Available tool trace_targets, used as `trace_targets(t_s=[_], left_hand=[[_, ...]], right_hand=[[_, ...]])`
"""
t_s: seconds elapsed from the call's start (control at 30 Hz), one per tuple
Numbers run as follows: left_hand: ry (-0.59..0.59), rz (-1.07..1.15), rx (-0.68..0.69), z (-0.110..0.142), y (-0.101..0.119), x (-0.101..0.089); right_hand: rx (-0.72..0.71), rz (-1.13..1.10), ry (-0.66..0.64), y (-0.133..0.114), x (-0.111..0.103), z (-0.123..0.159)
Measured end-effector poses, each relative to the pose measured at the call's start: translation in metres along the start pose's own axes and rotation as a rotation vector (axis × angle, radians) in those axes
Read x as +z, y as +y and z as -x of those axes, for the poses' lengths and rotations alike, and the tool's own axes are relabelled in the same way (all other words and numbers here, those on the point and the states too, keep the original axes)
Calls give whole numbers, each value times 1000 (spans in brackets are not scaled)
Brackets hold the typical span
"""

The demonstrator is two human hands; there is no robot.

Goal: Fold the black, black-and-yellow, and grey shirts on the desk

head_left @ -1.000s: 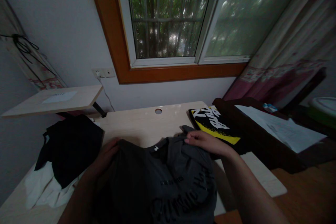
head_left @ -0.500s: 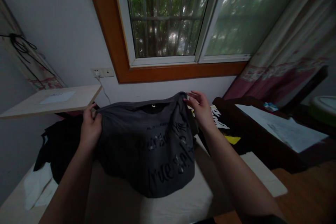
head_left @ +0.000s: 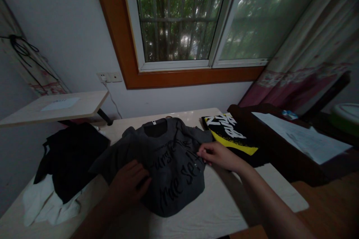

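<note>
A dark grey T-shirt with black lettering lies crumpled, front side up, on the pale table, its collar toward the window. My left hand rests on the shirt's left side with its fingers curled into the cloth. My right hand is at the shirt's right edge, fingers pinched on the fabric near the sleeve.
A folded black and yellow printed garment lies to the right of the shirt. A heap of black and white clothes sits at the table's left. A dark side table with papers stands on the right. A small shelf juts from the left wall.
Half a second ago both hands held the grey shirt up by its shoulders. Now the shirt is down on the table and both hands have dropped to its sides.
</note>
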State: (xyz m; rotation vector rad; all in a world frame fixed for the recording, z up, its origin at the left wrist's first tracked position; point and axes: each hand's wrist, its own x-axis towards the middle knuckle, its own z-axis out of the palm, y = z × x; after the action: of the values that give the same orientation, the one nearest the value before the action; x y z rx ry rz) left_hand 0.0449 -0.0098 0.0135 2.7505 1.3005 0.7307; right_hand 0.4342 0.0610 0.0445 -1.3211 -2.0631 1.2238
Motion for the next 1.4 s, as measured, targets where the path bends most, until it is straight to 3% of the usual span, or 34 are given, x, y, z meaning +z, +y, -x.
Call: trace_targets(t_s=[0.17,0.33,0.5,0.6,0.73,0.87,0.97,1.03,1.13,1.2,1.27,1.33,1.4], left_hand=[[-161,-13,73,18,21,2],[-197,-132,65,12,9,2],[-180,-153,3,6,-9,17],[-172,-22,-135,0,-21,24],[-101,214,-481,-17,-45,21],[107,434,-766,-40,-84,13],[124,613,-938,-53,-112,11],[125,610,-983,-57,-123,11],[251,398,-871,-57,-122,7],[383,184,-697,-51,-109,2],[437,-14,-482,-42,-89,-2],[359,-103,-250,-33,-65,-2],[195,-105,-14,-26,-42,2]], right_hand=[[-102,101,33,13,7,19],[-171,190,77,10,25,17],[-308,344,147,25,42,-7],[-339,489,221,35,49,-23],[-299,574,300,32,51,-34],[-213,349,399,19,36,-39],[-178,150,534,11,20,-48],[-155,125,610,10,13,-55],[-145,233,672,15,12,-64],[-176,356,685,22,17,-67],[-220,457,681,29,24,-69],[-249,525,677,33,30,-68],[-255,595,680,34,33,-66]])
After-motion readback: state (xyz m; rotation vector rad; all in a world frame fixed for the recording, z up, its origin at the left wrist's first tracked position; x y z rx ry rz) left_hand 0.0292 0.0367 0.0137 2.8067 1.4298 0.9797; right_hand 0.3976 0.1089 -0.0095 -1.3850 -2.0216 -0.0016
